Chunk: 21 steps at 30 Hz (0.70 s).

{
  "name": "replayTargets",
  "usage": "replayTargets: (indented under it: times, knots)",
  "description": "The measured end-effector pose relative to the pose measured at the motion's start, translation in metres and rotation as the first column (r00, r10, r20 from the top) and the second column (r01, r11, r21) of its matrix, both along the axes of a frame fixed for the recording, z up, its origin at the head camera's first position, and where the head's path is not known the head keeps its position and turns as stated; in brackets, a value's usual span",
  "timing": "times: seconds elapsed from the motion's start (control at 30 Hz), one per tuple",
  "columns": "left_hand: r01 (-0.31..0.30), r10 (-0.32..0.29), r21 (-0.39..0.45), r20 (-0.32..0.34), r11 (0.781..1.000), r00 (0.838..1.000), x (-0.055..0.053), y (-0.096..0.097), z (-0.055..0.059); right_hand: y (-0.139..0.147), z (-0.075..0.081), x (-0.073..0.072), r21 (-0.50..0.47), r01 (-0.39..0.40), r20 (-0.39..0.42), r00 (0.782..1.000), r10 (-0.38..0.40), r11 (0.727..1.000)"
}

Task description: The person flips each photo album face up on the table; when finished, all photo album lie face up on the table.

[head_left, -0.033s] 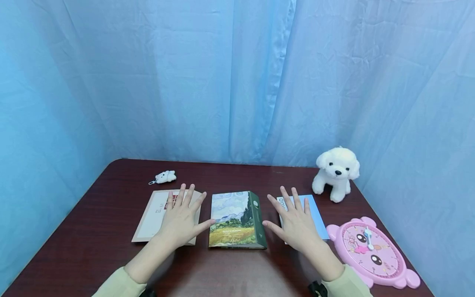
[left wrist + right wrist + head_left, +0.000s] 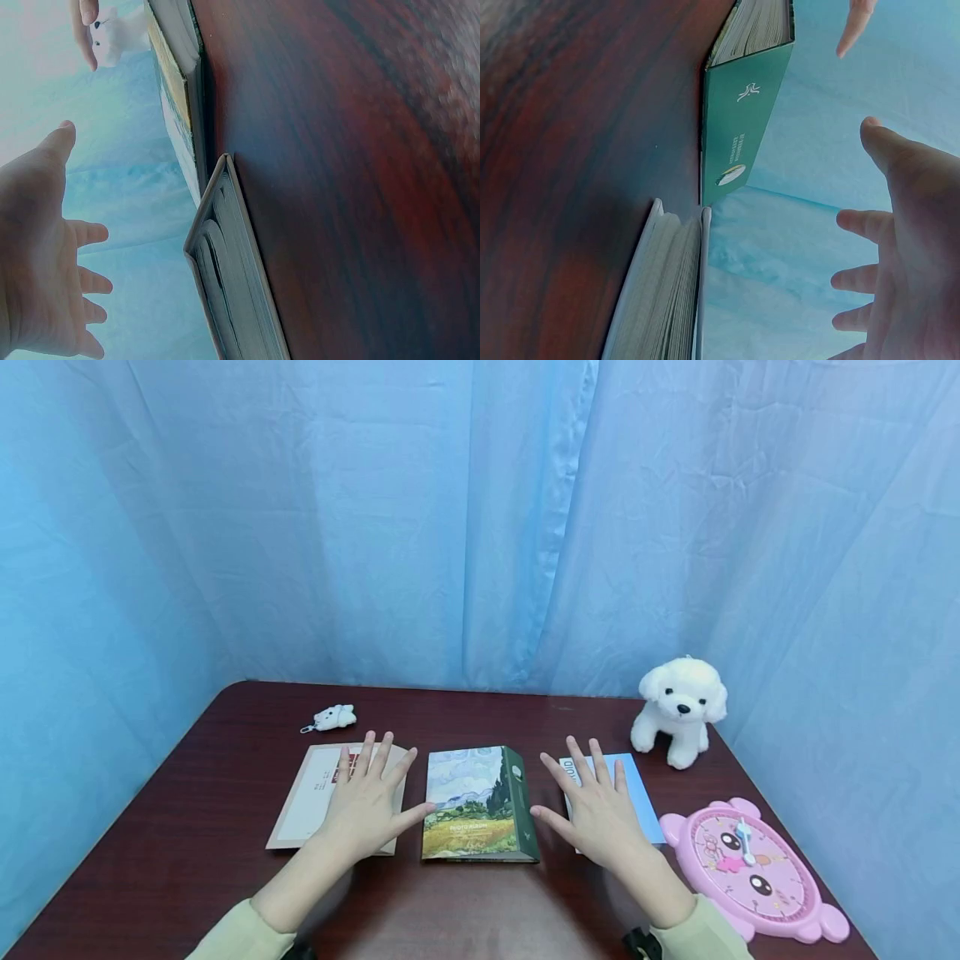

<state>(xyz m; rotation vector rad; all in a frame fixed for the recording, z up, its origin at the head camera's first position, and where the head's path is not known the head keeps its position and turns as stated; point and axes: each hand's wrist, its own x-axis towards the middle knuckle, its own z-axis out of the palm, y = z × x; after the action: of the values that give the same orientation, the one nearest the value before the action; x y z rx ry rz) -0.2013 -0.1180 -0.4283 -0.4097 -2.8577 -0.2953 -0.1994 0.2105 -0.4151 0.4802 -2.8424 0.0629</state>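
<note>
Fingers spread and palm down, the left hand point(image 2: 363, 810) hovers over a beige-and-white book point(image 2: 306, 810) on the table. The right hand point(image 2: 603, 818), likewise spread, is above a light blue book point(image 2: 643, 802). Between the hands lies a photo album point(image 2: 468, 806) with a painted landscape cover and a green spine point(image 2: 742, 124). In the left wrist view a gap shows between the palm and the beige book's page edges point(image 2: 236, 277). The right wrist view shows the blue book's pages point(image 2: 656, 300) apart from the right palm. Neither hand holds anything.
A small white plush keychain point(image 2: 333, 717) lies at the back left of the dark wooden table point(image 2: 480, 914). At the back right sits a white plush dog point(image 2: 681, 710). A pink toy clock point(image 2: 753, 872) lies by the right edge. Blue curtains point(image 2: 390, 527) surround the table.
</note>
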Motion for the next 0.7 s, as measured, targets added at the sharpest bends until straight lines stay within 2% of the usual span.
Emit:
replayTargets:
  times: [0.3,0.7]
  knots:
    - [0.002,-0.002,0.011,-0.005,1.000,1.000,0.000,-0.003,0.000,0.000,0.000,0.002,0.003,-0.003,-0.004,1.000,0.003,1.000]
    - [-0.002,0.002,-0.010,-0.032,1.000,0.999,0.000,-0.012,0.011,-0.001,0.005,0.001,-0.010,-0.017,-0.017,1.000,0.017,1.000]
